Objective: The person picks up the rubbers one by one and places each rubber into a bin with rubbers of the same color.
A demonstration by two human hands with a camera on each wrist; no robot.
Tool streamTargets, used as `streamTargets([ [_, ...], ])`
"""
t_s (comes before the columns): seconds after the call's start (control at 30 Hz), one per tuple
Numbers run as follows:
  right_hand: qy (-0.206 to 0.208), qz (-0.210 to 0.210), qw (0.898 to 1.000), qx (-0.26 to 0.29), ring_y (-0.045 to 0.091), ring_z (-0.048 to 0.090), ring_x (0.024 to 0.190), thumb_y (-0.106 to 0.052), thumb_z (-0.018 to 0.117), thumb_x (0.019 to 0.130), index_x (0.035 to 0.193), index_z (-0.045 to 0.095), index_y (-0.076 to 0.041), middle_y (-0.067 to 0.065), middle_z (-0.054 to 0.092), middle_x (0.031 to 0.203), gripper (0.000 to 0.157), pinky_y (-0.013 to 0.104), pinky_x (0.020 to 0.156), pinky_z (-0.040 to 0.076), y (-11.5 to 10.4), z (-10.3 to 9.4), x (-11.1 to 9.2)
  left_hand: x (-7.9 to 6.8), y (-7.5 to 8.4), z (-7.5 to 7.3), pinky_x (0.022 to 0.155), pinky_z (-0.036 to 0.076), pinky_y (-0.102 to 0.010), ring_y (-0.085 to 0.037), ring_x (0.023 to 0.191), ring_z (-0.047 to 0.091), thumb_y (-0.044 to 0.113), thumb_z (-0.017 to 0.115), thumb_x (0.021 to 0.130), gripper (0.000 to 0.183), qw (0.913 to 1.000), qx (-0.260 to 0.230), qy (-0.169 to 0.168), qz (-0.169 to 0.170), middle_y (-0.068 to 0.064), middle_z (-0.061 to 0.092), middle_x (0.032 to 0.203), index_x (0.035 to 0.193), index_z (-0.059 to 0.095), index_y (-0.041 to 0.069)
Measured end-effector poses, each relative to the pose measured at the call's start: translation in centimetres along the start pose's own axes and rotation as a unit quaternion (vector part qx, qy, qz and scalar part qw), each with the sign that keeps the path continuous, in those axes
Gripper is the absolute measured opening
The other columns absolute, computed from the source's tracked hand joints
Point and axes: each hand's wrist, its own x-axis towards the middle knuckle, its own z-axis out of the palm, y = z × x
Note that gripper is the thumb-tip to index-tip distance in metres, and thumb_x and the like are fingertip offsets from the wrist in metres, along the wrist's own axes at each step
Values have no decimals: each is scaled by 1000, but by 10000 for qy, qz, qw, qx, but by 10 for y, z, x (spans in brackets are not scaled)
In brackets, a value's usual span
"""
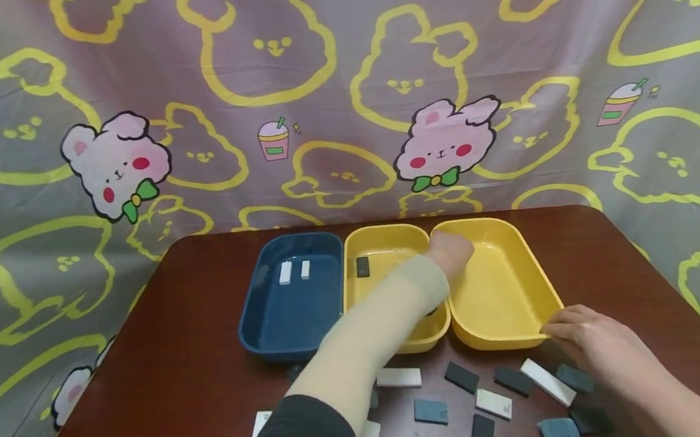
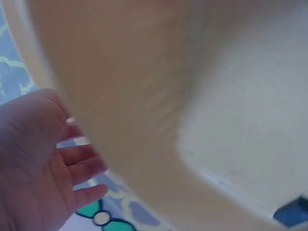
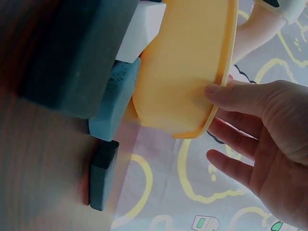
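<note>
The right yellow tray (image 1: 495, 282) stands on the table with bare yellow inside. My left hand (image 1: 452, 251) grips a yellow rim at the far corner, where the two yellow trays meet; in the left wrist view this hand (image 2: 45, 168) lies outside the pale wall, its fingertips partly hidden. At the front right corner my right hand (image 1: 588, 329) pinches the rim of the right tray. From the right wrist, the thumb of that hand (image 3: 269, 130) shows on the inner side, with fingers behind. My left forearm crosses the middle yellow tray (image 1: 383, 233), which holds a dark block (image 1: 363, 266).
A blue tray (image 1: 290, 323) at left holds two white blocks (image 1: 285, 272). Several dark, bluish and white blocks lie scattered before the trays, including a white one (image 1: 548, 382) and a bluish one (image 1: 430, 411). Patterned cloth (image 1: 327, 108) hangs behind the brown table (image 1: 166, 349).
</note>
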Motion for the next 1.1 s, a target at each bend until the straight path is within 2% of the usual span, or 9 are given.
streamTargets([
  [0.17, -21, 54, 10000, -27, 25, 63, 88, -4, 87, 65, 93, 77, -9, 0, 68, 92, 30, 45, 72, 55, 1, -2, 1, -22, -14, -12, 96, 40, -41, -10, 96, 60, 17, 50, 98, 22, 9958, 360, 475, 691, 8, 65, 105, 115, 63, 21],
  [0.3, -13, 44, 10000, -4, 27, 63, 88, -3, 87, 65, 92, 77, -8, 1, 68, 91, 29, 46, 72, 54, 2, -2, 2, -46, -30, -16, 93, 40, -41, -14, 99, 58, 22, 50, 98, 23, 9929, 437, 673, 881, 4, 63, 109, 119, 61, 19],
  [0.43, -31, 18, 10000, 16, 28, 62, 89, -4, 87, 66, 91, 76, -9, 2, 68, 92, 28, 47, 72, 54, 2, 0, 2, -73, -52, -12, 93, 42, -42, -20, 106, 57, 24, 48, 99, 30, 9926, 373, 875, 761, 0, 61, 118, 127, 58, 17],
  [0.57, 10, -43, 10000, -15, 27, 62, 89, -3, 87, 65, 91, 77, -9, 1, 67, 92, 28, 47, 73, 54, 1, 0, 1, -106, -75, -7, 101, 39, -47, -21, 116, 55, 31, 53, 98, 37, 9944, -23, 961, 443, -3, 60, 126, 132, 54, 16],
  [0.63, 0, -80, 10000, -30, 28, 62, 88, -3, 87, 65, 90, 76, -9, 2, 67, 91, 28, 47, 73, 54, 1, 0, 1, -125, -86, -4, 102, 38, -46, -21, 117, 55, 35, 57, 97, 41, 9941, -214, 1029, 275, -3, 60, 126, 134, 54, 16],
  [0.73, 39, -109, 9999, -88, 27, 62, 87, -4, 87, 64, 89, 77, -9, 1, 67, 91, 28, 47, 71, 54, 2, -1, 1, -154, -101, 3, 97, 42, -41, -20, 111, 57, 36, 61, 95, 43, 9909, -324, 1305, 114, -3, 62, 121, 132, 56, 14],
  [0.83, -4, -66, 9999, -96, 28, 62, 87, -4, 88, 64, 89, 76, -9, 2, 68, 91, 28, 47, 71, 54, 2, -2, 0, -181, -113, 14, 89, 46, -37, -19, 101, 60, 35, 64, 93, 38, 9837, -348, 1761, 100, -3, 64, 112, 124, 60, 13],
  [0.93, -126, -1, 9999, -82, 28, 62, 87, -5, 87, 64, 89, 76, -8, 3, 67, 90, 28, 47, 71, 54, 2, -3, 1, -209, -123, 27, 83, 48, -36, -20, 94, 61, 32, 67, 91, 34, 9728, -411, 2276, 114, -3, 64, 104, 118, 63, 12],
  [1.1, -163, -7, 9998, -88, 28, 62, 86, -4, 87, 64, 89, 76, -8, 2, 67, 89, 27, 47, 71, 54, 0, -1, 4, -256, -140, 51, 82, 51, -38, -21, 94, 63, 31, 72, 88, 34, 9545, -620, 2916, -52, -4, 66, 104, 115, 64, 12],
])
